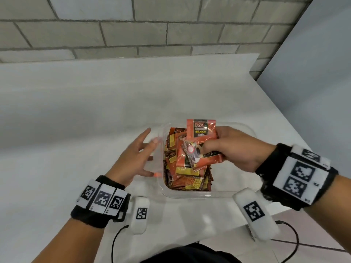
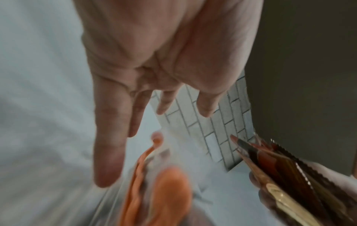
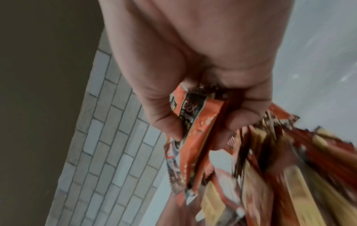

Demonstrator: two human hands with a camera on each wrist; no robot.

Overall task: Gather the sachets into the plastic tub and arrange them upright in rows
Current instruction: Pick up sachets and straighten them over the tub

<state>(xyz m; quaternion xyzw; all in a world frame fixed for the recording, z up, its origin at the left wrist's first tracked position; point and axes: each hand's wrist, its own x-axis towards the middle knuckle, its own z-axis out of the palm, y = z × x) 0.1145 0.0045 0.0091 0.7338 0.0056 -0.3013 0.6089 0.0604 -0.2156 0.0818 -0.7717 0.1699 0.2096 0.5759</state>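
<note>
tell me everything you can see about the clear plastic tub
The plastic tub is clear, shallow and rectangular with rounded corners and a thin rim. It sits flat on the white table, close to the person. Its left part is packed with orange-and-brown sachets, mostly standing on edge; its right part is hidden by the right hand, which holds a bunch of sachets above it. The left hand, fingers straight, is at its left wall; whether it touches is unclear.

Left hand point(image 1: 136, 157) flat with fingers spread, right hand point(image 1: 235, 149) curled in a closed grip, both wrists banded
</note>
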